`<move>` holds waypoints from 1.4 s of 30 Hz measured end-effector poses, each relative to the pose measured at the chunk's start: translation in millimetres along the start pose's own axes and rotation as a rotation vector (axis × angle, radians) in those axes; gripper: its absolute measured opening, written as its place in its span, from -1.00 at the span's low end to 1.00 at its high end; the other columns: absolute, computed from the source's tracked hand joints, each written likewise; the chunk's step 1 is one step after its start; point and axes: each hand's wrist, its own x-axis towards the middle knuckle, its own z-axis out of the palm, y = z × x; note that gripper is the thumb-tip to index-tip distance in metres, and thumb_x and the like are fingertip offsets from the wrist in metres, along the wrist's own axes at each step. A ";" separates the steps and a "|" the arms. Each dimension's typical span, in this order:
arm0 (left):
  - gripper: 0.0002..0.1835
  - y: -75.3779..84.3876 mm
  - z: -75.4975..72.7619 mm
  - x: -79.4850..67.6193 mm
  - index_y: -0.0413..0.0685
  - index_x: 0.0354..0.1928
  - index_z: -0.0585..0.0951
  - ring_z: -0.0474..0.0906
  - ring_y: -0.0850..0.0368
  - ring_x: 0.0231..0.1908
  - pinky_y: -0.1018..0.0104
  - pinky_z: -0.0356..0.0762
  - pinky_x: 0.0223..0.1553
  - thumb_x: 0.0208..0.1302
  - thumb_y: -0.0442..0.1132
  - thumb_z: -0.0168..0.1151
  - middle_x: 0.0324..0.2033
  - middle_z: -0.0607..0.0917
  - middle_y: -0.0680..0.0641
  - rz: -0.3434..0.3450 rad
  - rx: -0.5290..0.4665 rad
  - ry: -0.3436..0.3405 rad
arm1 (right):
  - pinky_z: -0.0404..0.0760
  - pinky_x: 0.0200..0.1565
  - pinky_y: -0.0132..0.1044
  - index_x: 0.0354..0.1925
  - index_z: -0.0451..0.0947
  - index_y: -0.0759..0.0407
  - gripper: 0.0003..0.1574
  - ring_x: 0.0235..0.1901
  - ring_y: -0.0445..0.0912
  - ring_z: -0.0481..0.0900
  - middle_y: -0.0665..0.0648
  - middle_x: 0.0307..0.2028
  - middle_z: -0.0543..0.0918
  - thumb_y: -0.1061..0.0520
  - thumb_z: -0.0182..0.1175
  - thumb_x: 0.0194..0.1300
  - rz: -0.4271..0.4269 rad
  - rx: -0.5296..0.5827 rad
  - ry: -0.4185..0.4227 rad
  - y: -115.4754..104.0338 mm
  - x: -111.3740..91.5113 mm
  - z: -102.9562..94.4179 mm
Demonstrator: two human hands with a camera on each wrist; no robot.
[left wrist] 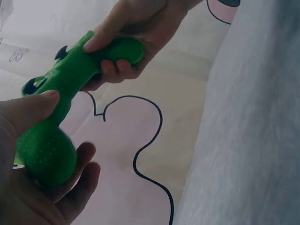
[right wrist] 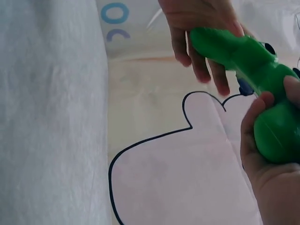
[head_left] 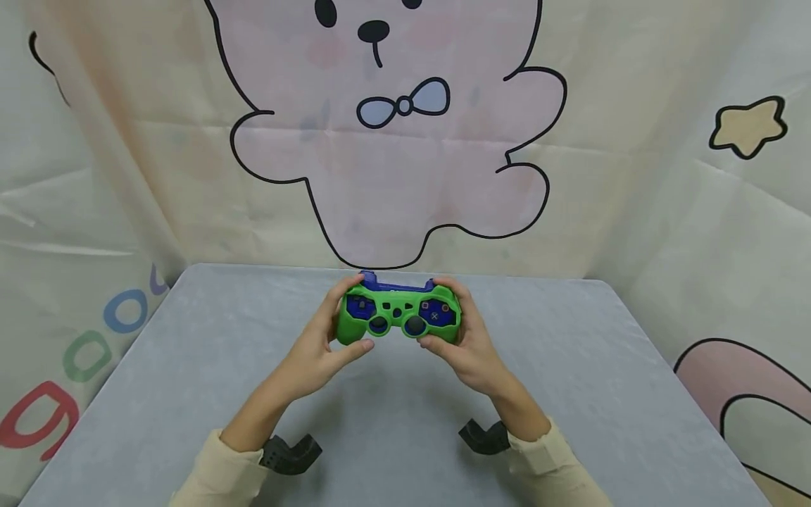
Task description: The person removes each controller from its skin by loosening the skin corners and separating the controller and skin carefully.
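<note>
Cream cloth folds into a cuff on the left sleeve (head_left: 218, 468); from my remote seat I see the left hand (head_left: 317, 352) holding the game controller (head_left: 397, 310) by a bulbous, dotted grip, thumb in front and fingers behind. Smooth green shell over blue, it is held up above the soft grey tabletop (head_left: 393, 451). The right hand (head_left: 475, 348) curls round its other rounded grip. Farther right, creased fabric (head_left: 697, 232) bears a black-outlined star (head_left: 748, 128).

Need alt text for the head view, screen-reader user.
A person's left hand and right hand hold a green and blue game controller over a grey-blue table. Behind, a fabric backdrop shows a pink cartoon animal with a blue bow tie.
</note>
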 end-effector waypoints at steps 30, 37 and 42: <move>-0.26 -5.1 13.4 -2.7 0.06 0.28 0.40 0.54 0.03 0.01 0.31 0.64 -0.08 0.08 -0.54 0.45 0.08 0.56 -0.16 0.164 0.253 0.139 | 0.62 0.04 -0.34 0.00 0.51 0.19 -0.85 0.15 0.08 0.48 0.23 0.44 0.27 0.22 0.14 0.49 0.010 -0.292 -0.031 -9.2 -0.9 -3.8; -0.27 -6.9 19.4 -1.3 0.09 0.24 0.41 0.54 0.01 0.02 0.29 0.64 -0.06 0.06 -0.51 0.47 0.02 0.56 -0.16 0.164 0.271 0.145 | 0.58 0.07 -0.32 -0.08 0.51 0.17 -0.89 0.23 0.18 0.40 0.23 0.46 0.21 0.15 0.14 0.51 0.047 -0.252 -0.094 -6.0 -1.0 -9.9; -0.29 -9.6 22.5 -1.8 0.08 0.24 0.40 0.54 0.03 0.01 0.28 0.63 -0.06 0.08 -0.50 0.46 0.02 0.56 -0.16 0.169 0.273 0.128 | 0.58 0.03 -0.37 -0.16 0.52 0.23 -0.90 0.19 0.18 0.44 0.29 0.39 0.31 0.20 0.12 0.51 0.038 -0.240 -0.047 -3.6 -1.0 -6.7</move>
